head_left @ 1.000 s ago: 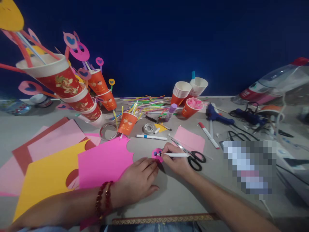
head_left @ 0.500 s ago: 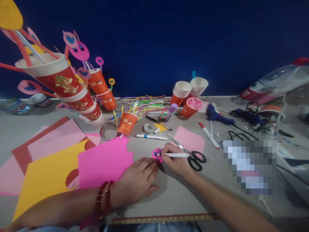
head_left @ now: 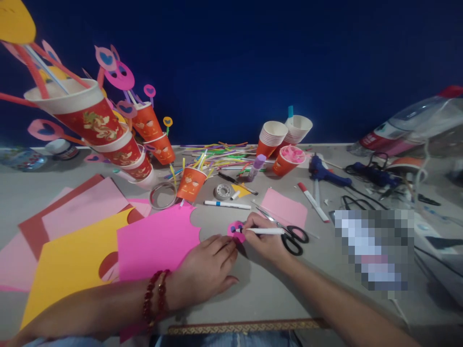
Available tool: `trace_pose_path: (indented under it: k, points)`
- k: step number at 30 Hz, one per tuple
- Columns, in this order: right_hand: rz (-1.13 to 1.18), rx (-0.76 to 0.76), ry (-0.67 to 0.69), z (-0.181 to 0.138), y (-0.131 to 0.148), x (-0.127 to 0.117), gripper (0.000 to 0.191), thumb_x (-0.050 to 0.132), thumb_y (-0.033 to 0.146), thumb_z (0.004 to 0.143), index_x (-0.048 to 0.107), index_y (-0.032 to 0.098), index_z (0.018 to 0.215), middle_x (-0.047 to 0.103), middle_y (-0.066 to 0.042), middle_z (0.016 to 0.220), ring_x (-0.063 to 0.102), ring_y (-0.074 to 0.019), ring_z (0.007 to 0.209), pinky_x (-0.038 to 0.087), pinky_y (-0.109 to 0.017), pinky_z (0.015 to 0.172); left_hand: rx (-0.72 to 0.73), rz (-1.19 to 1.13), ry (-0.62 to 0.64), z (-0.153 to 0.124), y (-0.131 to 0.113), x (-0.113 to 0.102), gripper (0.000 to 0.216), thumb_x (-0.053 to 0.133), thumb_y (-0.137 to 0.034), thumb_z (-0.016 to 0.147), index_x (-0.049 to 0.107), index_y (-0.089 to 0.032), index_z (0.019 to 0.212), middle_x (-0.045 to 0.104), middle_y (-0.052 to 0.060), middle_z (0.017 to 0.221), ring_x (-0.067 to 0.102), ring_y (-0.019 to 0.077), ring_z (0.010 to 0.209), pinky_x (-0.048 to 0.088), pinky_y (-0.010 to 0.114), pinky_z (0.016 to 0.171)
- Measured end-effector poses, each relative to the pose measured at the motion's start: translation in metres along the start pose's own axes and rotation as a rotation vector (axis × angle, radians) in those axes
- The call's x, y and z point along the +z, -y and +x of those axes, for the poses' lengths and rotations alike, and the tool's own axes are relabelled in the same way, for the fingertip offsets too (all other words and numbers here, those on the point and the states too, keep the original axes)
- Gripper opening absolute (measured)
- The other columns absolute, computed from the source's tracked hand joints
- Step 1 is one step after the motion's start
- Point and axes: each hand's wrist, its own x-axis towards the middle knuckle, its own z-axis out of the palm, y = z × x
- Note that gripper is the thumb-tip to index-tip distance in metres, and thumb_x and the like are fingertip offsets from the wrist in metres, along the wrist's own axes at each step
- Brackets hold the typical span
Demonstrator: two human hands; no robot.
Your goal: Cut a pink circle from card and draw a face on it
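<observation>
A small bright pink paper disc [head_left: 236,236] with dark blue-purple spots lies on the grey table. My left hand [head_left: 210,265] rests flat, its fingertips at the disc's lower left edge; the fingers are stretched out. Pinched in my right hand [head_left: 265,246] is a white marker [head_left: 266,231], its dark tip at the spots on the disc. Black-handled scissors [head_left: 294,240] lie just right of that hand, their blades partly over a pink paper square [head_left: 285,207]. A big pink sheet [head_left: 155,241] with scalloped cut-outs lies left of my left hand.
Decorated paper cups [head_left: 87,120] stand stacked at the left, above yellow paper [head_left: 68,260]. Behind my hands are a capped marker [head_left: 227,205], tape roll [head_left: 223,192], glue stick [head_left: 256,167] and pipe cleaners [head_left: 217,154]. A blue glue gun [head_left: 329,174] and cables lie to the right.
The marker's tip has shifted very slightly to the right over the disc. My left hand stays in the same place.
</observation>
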Motion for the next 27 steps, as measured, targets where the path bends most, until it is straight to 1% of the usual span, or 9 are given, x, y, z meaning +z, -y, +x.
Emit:
trace_pose_path:
  k: [3, 7, 12, 17, 27]
  points:
    - [0.001, -0.008, 0.024, -0.0001, -0.0008, 0.0003, 0.013, 0.055, 0.017, 0.076, 0.054, 0.022, 0.064, 0.058, 0.002, 0.06, 0.051, -0.0141, 0.055, 0.04, -0.026, 0.053, 0.0, 0.005, -0.004, 0.0003, 0.0001, 0.0001, 0.056, 0.05, -0.055, 0.099, 0.06, -0.01, 0.13, 0.065, 0.015, 0.133, 0.052, 0.0265, 0.129, 0.033, 0.038, 0.112]
    - [0.001, 0.0, -0.001, 0.0, -0.0005, -0.0001, 0.014, 0.054, 0.016, 0.076, 0.053, 0.022, 0.063, 0.058, 0.002, 0.061, 0.05, -0.014, 0.055, 0.04, -0.025, 0.053, 0.007, 0.015, -0.012, 0.0004, 0.0002, -0.0003, 0.056, 0.05, -0.055, 0.099, 0.061, -0.009, 0.13, 0.065, 0.014, 0.134, 0.053, 0.027, 0.128, 0.033, 0.039, 0.112]
    - [-0.009, -0.011, 0.026, 0.0, 0.0005, -0.0008, 0.014, 0.054, 0.016, 0.076, 0.053, 0.022, 0.064, 0.057, 0.002, 0.061, 0.05, -0.0135, 0.055, 0.04, -0.025, 0.054, 0.003, 0.023, -0.013, 0.0003, 0.0001, -0.001, 0.057, 0.05, -0.056, 0.099, 0.062, -0.009, 0.129, 0.065, 0.014, 0.134, 0.054, 0.0276, 0.127, 0.034, 0.039, 0.111]
    - [-0.012, 0.004, -0.004, -0.0011, -0.0018, -0.0001, 0.015, 0.054, 0.017, 0.077, 0.053, 0.022, 0.064, 0.056, 0.002, 0.061, 0.048, -0.0134, 0.055, 0.037, -0.025, 0.053, 0.006, 0.011, -0.007, 0.0002, 0.001, -0.0027, 0.056, 0.049, -0.055, 0.099, 0.061, -0.01, 0.129, 0.064, 0.014, 0.135, 0.054, 0.0271, 0.127, 0.034, 0.038, 0.111]
    - [-0.015, 0.008, 0.01, -0.0027, -0.0046, 0.0, 0.014, 0.054, 0.016, 0.078, 0.054, 0.021, 0.065, 0.058, 0.002, 0.062, 0.05, -0.0136, 0.057, 0.039, -0.026, 0.056, 0.007, 0.017, -0.018, -0.0001, 0.0002, -0.0005, 0.058, 0.051, -0.056, 0.099, 0.061, -0.008, 0.129, 0.064, 0.015, 0.134, 0.053, 0.0278, 0.127, 0.033, 0.039, 0.111]
